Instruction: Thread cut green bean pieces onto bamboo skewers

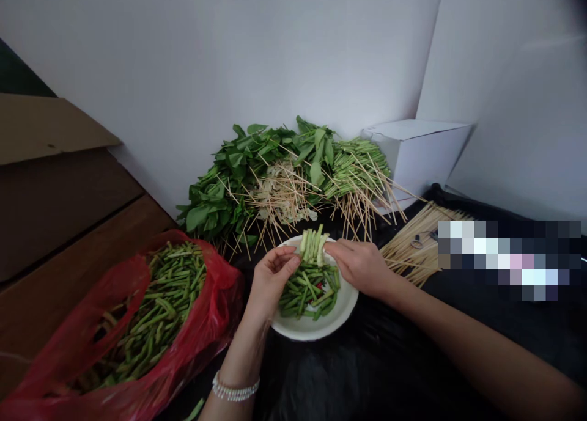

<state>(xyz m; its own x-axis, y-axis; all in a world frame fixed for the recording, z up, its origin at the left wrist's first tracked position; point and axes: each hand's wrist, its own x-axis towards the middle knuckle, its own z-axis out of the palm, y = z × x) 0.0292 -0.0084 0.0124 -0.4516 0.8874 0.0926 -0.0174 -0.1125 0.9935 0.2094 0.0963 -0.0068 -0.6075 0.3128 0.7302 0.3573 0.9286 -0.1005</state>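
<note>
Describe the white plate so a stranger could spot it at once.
On the black sheet, in front of the heap of leafy greens and skewers, sits a round white plate. It lies between the left hand and right hand, the only plate in view, piled with cut green stalks.

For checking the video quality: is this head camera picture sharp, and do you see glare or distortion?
In the head view, the left hand and right hand look fairly sharp, without clear motion blur; the light is soft, with only a faint sheen on the black sheet; the wide lens seems to stretch the right forearm; a pixelated patch hides part of the right side.
</note>
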